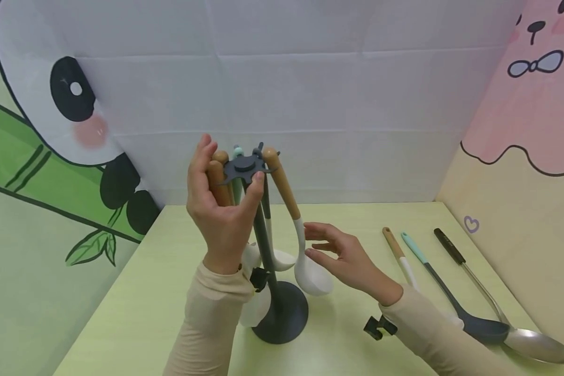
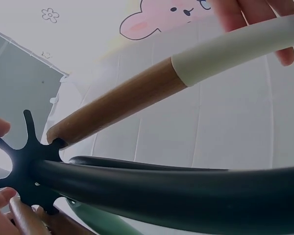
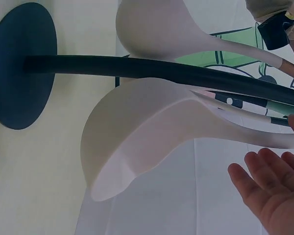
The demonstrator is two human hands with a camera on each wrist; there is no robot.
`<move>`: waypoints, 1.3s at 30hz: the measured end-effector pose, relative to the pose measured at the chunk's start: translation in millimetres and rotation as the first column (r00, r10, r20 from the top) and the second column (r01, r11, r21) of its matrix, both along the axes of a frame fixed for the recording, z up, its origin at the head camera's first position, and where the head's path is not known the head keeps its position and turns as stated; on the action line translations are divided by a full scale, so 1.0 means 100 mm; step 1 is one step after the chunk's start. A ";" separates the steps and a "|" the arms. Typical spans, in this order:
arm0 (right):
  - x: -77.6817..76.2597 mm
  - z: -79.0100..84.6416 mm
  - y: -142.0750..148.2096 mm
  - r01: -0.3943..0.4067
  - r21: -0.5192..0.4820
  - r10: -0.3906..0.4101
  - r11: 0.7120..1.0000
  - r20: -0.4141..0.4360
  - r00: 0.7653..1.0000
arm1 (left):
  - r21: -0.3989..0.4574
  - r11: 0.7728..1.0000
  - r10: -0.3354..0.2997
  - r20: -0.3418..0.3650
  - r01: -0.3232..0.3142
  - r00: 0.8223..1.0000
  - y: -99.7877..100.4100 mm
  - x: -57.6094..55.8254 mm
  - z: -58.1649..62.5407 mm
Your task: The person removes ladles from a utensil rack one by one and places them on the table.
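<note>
A dark utensil rack [image 1: 280, 313] stands on the table, with a round base and a hooked top. At that top my left hand [image 1: 225, 222] holds the rack, thumb on one hook and fingers on the far side by the wooden handles [image 2: 27, 218]. From the right hook hangs a white ladle [image 1: 312, 277] with a wooden handle. My right hand [image 1: 345, 258] is beside the ladle's neck, fingers loosely extended; contact cannot be told. Other white-headed utensils, among them another ladle [image 3: 157, 24], hang around the post.
To the right lie a wooden-handled white utensil [image 1: 395, 243], a dark ladle with a mint handle [image 1: 437, 282] and a metal spoon with a black handle [image 1: 536, 342]. A white cloth wall [image 1: 286, 104] stands behind the table [image 1: 145, 313], with printed panels at both sides.
</note>
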State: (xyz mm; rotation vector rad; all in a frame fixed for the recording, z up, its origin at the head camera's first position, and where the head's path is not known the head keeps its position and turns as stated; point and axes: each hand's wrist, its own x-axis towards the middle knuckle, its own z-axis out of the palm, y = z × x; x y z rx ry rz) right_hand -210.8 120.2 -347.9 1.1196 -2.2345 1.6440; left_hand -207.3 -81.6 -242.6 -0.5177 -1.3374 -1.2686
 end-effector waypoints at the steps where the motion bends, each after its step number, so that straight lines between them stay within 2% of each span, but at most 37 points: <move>1: 0.00 0.00 -0.01 -0.007 -0.005 0.007 1.000 0.003 1.000 | -0.003 1.000 0.001 0.002 -0.001 1.000 0.00 0.00 0.00; 5: 0.00 0.00 -0.05 -0.032 -0.019 0.032 0.999 0.013 0.999 | -0.010 1.000 -0.011 0.009 0.011 1.000 -0.03 -0.01 0.01; 10: -0.01 -0.03 -0.08 -0.075 -0.055 0.075 0.996 0.001 0.997 | 0.000 0.995 -0.102 0.006 0.102 0.995 -0.06 -0.02 0.02; 16: 0.00 -0.04 -0.12 -0.112 -0.074 0.113 0.991 0.009 0.994 | 0.004 0.989 -0.149 0.017 0.149 0.989 -0.09 -0.01 0.00; 22: -0.02 -0.08 -0.13 -0.150 -0.101 0.148 0.984 -0.023 0.989 | 0.020 0.976 -0.218 0.003 0.218 0.976 -0.12 -0.02 0.03; 26: -0.01 -0.09 -0.15 -0.169 -0.120 0.166 0.978 -0.031 0.986 | 0.020 0.973 -0.230 -0.002 0.230 0.973 -0.14 -0.03 0.04; 34: 0.00 -0.12 -0.15 -0.193 -0.162 0.188 0.968 -0.047 0.981 | 0.023 0.981 -0.193 0.011 0.192 0.981 -0.20 -0.04 0.05; 39: 0.01 -0.12 -0.16 -0.206 -0.168 0.198 0.964 -0.062 0.978 | 0.036 0.973 -0.228 -0.001 0.228 0.974 -0.22 -0.05 0.06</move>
